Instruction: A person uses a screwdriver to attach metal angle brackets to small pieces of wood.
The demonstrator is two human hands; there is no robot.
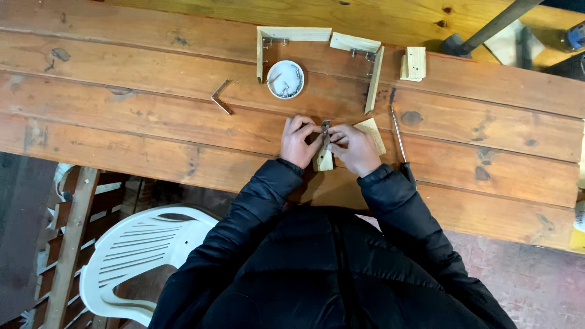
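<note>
— Left hand (298, 141)?
— Curled shut on the small metal bracket (326, 129), pinching from the left.
— Right hand (355, 148)?
— Closed too, fingertips on that bracket from the other side, palm over two pale wood strips (324, 159) set in a corner.
— Where exactly?
— On the plank table (152, 109), near its front edge, just below the white dish of screws (286, 79).
— Finished so far, by the look of it?
— Two L-shaped wood corners (268, 38), (368, 61) beyond the dish, each apparently with metal fittings inside the angle.
— Left over?
— Present corner seemingly not yet fastened; one loose bracket (221, 96) lying well to the left, a thin screwdriver (398, 133) just right of the hands, a small block (414, 63) at the far right.
</note>
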